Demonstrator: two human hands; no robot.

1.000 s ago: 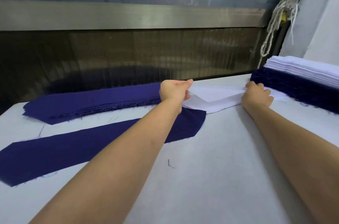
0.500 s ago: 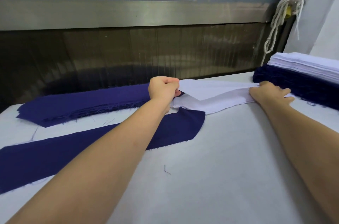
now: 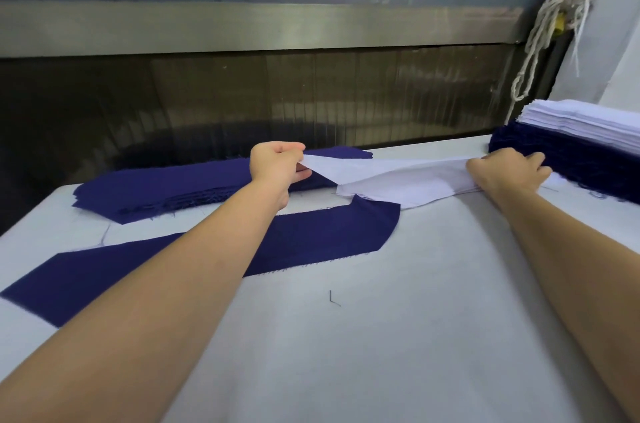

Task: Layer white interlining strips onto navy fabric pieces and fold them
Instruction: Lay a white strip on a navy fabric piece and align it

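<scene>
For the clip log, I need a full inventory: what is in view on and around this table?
white interlining strip: one, white, lifted between both hands, far side
interlining pile: count unclear, white, under the lifted strip
navy fabric piece: one, navy, flat on the table, centre-left
navy stack: one, navy, far left
mixed stack: one, navy layers under white layers, far right
loose thread: one, dark, mid-table
table: one, white-covered
cord: one bundle, off-white, hanging upper right
left hand: pinches the strip's left end
right hand: holds its right end
</scene>
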